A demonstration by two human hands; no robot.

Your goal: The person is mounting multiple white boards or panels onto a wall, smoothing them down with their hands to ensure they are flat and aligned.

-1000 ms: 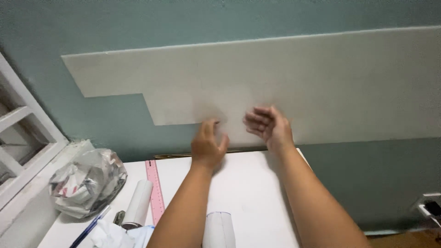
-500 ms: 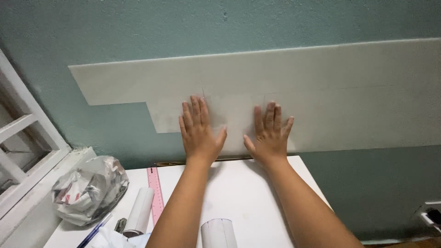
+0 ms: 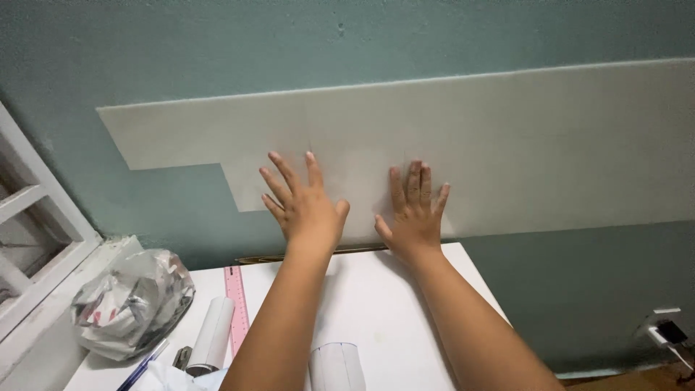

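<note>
Hands now flat on pale sheet (earlier curled, lifted)

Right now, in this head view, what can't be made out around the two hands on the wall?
- Pale sheet: right end cut off by the frame edge.
- Patch of sheet under the left hand and right hand: covered by the palms.
- Clear bag: crumpled contents unreadable.
- White roll: cut off by the bottom edge.
</note>
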